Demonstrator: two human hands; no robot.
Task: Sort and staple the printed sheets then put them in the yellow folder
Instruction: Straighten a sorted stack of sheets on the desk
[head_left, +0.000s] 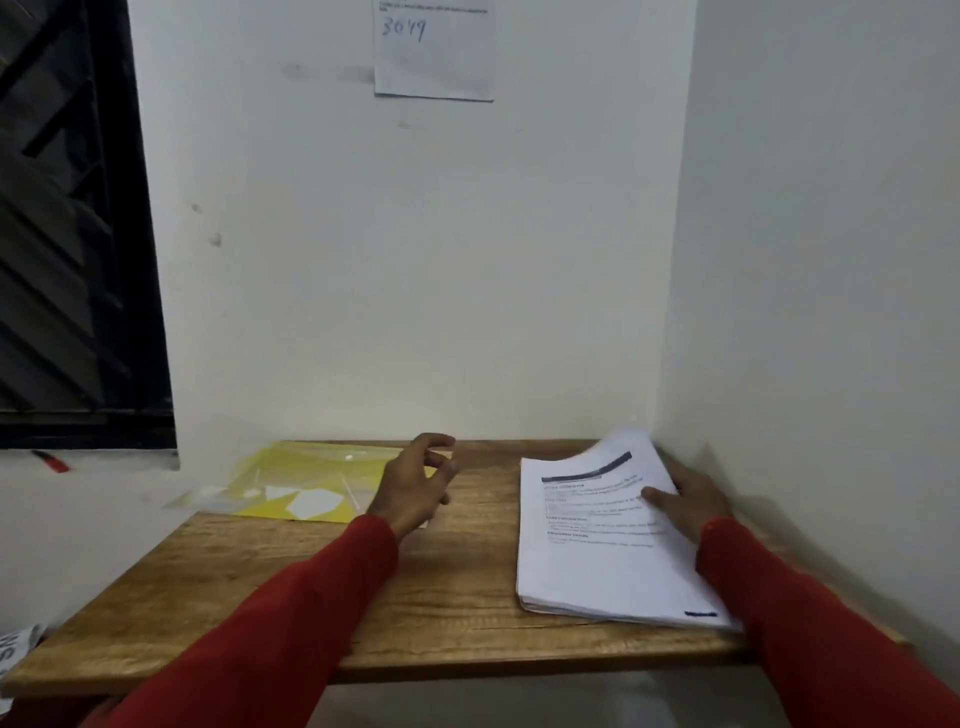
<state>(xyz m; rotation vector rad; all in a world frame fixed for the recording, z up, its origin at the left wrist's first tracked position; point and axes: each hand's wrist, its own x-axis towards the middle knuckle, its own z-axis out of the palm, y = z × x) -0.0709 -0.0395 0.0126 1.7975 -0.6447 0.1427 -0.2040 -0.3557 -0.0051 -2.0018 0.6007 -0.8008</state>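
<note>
In the head view, a person in red sleeves is sitting at a small wooden table (447, 587) pushed into a white corner. The stack of printed sheets (597, 551) is lying on the right side of the table, close to the right wall. The right hand (688, 499) is resting on the far right edge of the stack. Its thumb is pressing on the top page and its other fingers are tucked under some lifted pages, so it is pinching a few sheets. The far corner of the top pages is curling up.

The left hand (418, 486) is hanging in the air above the table, just by the yellow folder (311, 480). Its fingers are bent and a little apart, and it is holding nothing.

Here is what I think could go wrong. The stack is thick and loose, so pages could be slipping and mixing if only one hand is lifting them. The stack is also sitting near the front edge, so a push could be sending sheets to the floor. The folder is poking out past the left edge of the table, so a bump could be knocking it off. No stapler is showing.

The yellow folder is lying flat at the back left. It looks shut. I cannot tell if anything is inside; the white shapes on it look like shine.

A paper note (434, 49) is hanging on the wall.
</note>
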